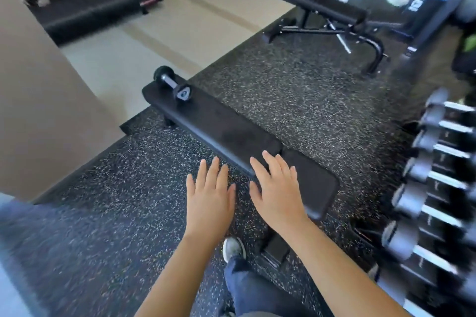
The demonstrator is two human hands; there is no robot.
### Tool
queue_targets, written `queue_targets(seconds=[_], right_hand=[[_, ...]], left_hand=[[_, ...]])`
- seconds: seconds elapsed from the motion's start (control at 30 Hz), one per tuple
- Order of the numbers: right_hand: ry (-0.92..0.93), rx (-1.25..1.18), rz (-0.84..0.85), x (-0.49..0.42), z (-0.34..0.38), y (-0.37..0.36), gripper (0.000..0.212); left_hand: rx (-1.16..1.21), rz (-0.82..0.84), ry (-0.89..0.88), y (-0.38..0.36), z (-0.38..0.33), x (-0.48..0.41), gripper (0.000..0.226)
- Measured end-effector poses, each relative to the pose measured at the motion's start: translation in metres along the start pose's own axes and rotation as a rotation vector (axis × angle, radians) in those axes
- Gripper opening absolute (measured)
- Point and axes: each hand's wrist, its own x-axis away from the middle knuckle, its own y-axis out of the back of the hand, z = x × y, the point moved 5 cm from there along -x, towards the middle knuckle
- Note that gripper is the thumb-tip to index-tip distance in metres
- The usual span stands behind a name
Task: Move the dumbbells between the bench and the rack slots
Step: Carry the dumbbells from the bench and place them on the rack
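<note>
A small black dumbbell (172, 84) with a chrome handle lies across the far end of a flat black bench (226, 127). The dumbbell rack (435, 188) runs along the right edge, blurred, holding several dumbbells in its slots. My left hand (209, 197) hovers palm down over the floor just left of the bench's near end, fingers spread and holding nothing. My right hand (277, 188) hovers palm down over the bench's near end, also empty with fingers apart. Both hands are far from the dumbbell on the bench.
Speckled black rubber flooring (296, 90) surrounds the bench. A second adjustable bench (322, 8) stands at the back right. A treadmill (90, 0) sits at the back left on pale flooring. A tan wall (38, 98) is at the left. My shoe (233, 248) is below the hands.
</note>
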Motion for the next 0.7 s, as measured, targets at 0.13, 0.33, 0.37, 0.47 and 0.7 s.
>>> queue_targets(seconds=[0.13, 0.33, 0.37, 0.47, 0.7], right_hand=[[0.008, -0.070, 0.041, -0.071, 0.000, -0.008, 0.049], [0.045, -0.091, 0.101, -0.162, 0.014, -0.018, 0.051], [0.052, -0.085, 0.111, -0.176, 0.019, -0.021, 0.051], [0.078, -0.118, 0.121, -0.209, 0.039, -0.033, 0.051], [0.126, -0.043, 0.246, -0.285, 0.099, -0.084, 0.052]], left_hand=[[-0.024, -0.015, 0.028, 0.000, 0.017, -0.060, 0.036], [-0.051, 0.036, 0.060, 0.004, 0.042, -0.134, 0.042], [-0.048, 0.040, 0.071, 0.005, 0.049, -0.143, 0.041], [-0.032, 0.079, 0.130, 0.003, 0.079, -0.162, 0.044], [0.045, 0.125, 0.246, 0.003, 0.172, -0.220, 0.051]])
